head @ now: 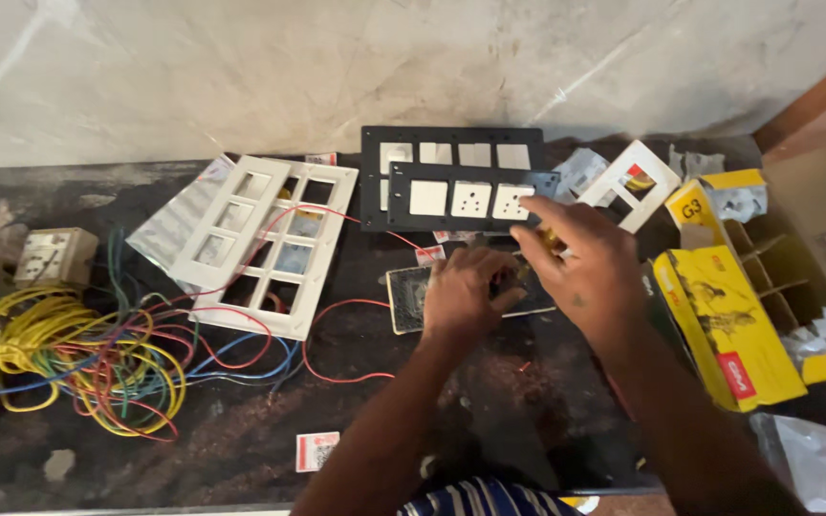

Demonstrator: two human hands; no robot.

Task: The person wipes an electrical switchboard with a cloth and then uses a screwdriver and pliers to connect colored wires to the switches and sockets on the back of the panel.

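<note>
Head view: just right of frame centre, the left hand presses on a small dark plate lying flat on the desk, its long axis left to right. The right hand hovers just above and right, fingers curled on something yellowish. Both hands hide the plate's right end; the grip is unclear.

Black switch plate fitted with white modules. White grid frame noted. Wire bundle coloured yellow, red, blue, green. Yellow carton bears red marking. Counter mottled dark brown.
</note>
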